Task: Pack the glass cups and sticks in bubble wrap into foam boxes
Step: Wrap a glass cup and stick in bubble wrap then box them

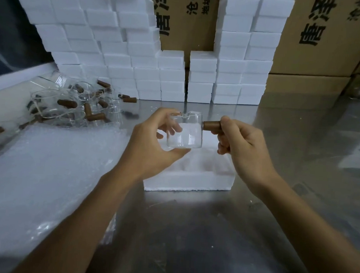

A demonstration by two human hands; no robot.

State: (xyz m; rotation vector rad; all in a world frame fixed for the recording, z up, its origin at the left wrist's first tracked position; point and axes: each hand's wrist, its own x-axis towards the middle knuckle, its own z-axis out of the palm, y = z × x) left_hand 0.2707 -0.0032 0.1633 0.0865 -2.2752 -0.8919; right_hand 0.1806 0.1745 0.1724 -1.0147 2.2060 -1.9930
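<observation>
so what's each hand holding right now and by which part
One glass cup, held above the open foam box. The left hand grips its clear body, thumb underneath; the right hand holds its brown wooden handle.

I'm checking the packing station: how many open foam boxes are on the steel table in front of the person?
1. A single open white foam box sits on the steel table, below the hands. The white foam boxes stacked behind all look closed; an open one may be hidden there.
</observation>
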